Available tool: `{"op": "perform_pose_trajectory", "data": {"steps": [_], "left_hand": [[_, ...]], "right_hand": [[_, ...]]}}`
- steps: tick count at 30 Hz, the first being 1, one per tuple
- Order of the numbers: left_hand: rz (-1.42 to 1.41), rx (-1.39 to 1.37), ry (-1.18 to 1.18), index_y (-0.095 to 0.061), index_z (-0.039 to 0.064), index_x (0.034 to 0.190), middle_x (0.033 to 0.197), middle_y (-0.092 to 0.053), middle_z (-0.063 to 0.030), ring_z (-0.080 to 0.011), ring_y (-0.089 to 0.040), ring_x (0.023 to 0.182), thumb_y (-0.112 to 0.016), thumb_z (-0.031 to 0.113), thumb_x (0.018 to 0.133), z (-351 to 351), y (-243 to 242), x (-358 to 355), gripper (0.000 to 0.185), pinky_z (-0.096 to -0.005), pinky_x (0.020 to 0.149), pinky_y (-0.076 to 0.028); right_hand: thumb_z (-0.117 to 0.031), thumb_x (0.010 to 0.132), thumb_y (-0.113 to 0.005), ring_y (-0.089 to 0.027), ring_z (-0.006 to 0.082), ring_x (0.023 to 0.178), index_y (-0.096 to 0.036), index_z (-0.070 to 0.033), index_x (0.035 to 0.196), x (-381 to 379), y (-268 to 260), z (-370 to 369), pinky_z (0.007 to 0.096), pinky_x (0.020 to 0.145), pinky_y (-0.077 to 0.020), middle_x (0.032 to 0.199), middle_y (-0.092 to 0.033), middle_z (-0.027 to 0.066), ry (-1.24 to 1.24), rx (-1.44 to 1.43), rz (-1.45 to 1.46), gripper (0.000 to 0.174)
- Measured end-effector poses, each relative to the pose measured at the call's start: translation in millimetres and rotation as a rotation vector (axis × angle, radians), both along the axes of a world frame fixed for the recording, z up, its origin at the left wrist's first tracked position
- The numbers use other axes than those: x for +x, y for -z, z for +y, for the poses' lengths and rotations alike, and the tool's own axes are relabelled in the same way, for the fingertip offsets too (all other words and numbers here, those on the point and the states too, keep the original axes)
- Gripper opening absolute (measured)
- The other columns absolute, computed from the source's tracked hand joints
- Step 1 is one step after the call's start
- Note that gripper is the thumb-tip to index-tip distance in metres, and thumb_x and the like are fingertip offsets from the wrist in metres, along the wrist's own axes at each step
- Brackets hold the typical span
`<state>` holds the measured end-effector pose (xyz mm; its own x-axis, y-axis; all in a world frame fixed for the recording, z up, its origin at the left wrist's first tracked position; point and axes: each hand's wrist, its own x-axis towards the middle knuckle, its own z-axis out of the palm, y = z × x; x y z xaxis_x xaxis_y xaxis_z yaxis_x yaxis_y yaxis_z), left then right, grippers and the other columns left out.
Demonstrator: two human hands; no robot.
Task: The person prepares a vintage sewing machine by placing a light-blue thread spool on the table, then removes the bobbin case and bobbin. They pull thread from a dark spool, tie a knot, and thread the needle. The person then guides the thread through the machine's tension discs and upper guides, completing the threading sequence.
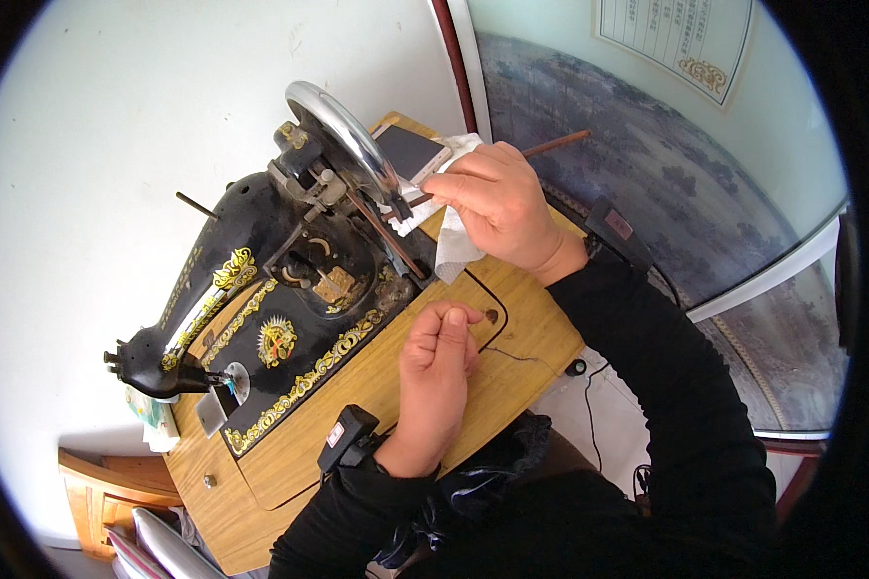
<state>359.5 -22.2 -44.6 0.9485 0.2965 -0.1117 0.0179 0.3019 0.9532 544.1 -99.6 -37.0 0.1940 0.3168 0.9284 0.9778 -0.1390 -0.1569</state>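
Observation:
A black sewing machine [275,289] with gold and yellow decoration stands on a wooden sewing table [376,391]. Its chromed handwheel [347,137] is at the top. My right hand [500,210] pinches a thin brown belt [557,143], probably leather, just right of the wheel; its free end sticks out past my knuckles. White tissue or cloth [455,250] hangs beneath that hand. Lower down, my left hand [438,362] is over the tabletop, thumb and forefinger pressed together. Whether something fine is between those fingertips is too small to tell.
A smartphone [409,152] lies behind the wheel. Thin dark wire or thread [510,354] runs over the table's right side. Black devices [347,438] are strapped at both wrists. A packet [152,420] sits by the machine's head. Wall and patterned panel [623,181] border the table.

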Motion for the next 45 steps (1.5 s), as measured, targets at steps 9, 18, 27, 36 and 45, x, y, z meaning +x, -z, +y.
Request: {"op": "perform_pose_trajectory", "data": {"steps": [9, 18, 27, 36, 45], "left_hand": [[0.006, -0.024, 0.001, -0.057, 0.004, 0.101, 0.061, -0.037, 0.0049, -0.0060, -0.029, 0.054, -0.048, 0.022, 0.108, 0.2, 0.4, 0.1, 0.021, -0.0236, 0.052, -0.027], [0.004, -0.038, 0.002, -0.057, 0.004, 0.101, 0.061, -0.036, 0.0052, -0.0057, -0.027, 0.054, -0.048, 0.021, 0.108, -0.3, -0.3, 0.3, 0.021, -0.0232, 0.052, -0.025], [0.004, -0.021, 0.013, -0.056, 0.004, 0.101, 0.061, -0.036, 0.0049, -0.0055, -0.028, 0.054, -0.047, 0.021, 0.108, 0.3, -0.2, 0.2, 0.020, -0.0230, 0.052, -0.027], [0.010, -0.032, 0.009, -0.057, 0.004, 0.101, 0.061, -0.036, 0.0050, -0.0056, -0.028, 0.054, -0.048, 0.021, 0.107, 0.1, -0.6, 0.1, 0.020, -0.0228, 0.052, -0.027], [-0.002, -0.031, 0.002, -0.057, 0.004, 0.101, 0.061, -0.036, 0.0049, -0.0061, -0.028, 0.055, -0.048, 0.023, 0.107, -0.2, 1.5, 1.1, 0.021, -0.0236, 0.053, -0.027]], "right_hand": [[-0.001, 0.074, -0.068, -0.059, 0.0249, 0.073, -0.070, -0.010, 0.089, -0.7, -1.6, -0.9, 0.0366, 0.066, -0.0429, 0.078, -0.061, 0.0025, -0.001, -0.017, 0.000, 0.017], [-0.002, 0.074, -0.068, -0.060, 0.0245, 0.074, -0.070, -0.010, 0.089, -0.3, -1.6, 0.2, 0.0364, 0.066, -0.0422, 0.078, -0.062, 0.0019, -0.005, 0.010, -0.014, 0.017], [-0.003, 0.075, -0.068, -0.060, 0.0242, 0.073, -0.070, -0.010, 0.088, -1.2, -2.6, -0.7, 0.0358, 0.066, -0.0420, 0.078, -0.062, 0.0019, 0.010, -0.019, -0.011, 0.016], [-0.001, 0.074, -0.067, -0.059, 0.0249, 0.073, -0.070, -0.011, 0.089, -1.3, -1.7, -0.3, 0.0368, 0.066, -0.0422, 0.078, -0.062, 0.0022, 0.005, -0.016, 0.004, 0.018], [0.002, 0.072, -0.067, -0.058, 0.0249, 0.072, -0.069, -0.010, 0.090, -2.0, -6.3, 0.3, 0.0360, 0.065, -0.0427, 0.077, -0.060, 0.0030, 0.021, 0.041, -0.034, 0.021]]}}
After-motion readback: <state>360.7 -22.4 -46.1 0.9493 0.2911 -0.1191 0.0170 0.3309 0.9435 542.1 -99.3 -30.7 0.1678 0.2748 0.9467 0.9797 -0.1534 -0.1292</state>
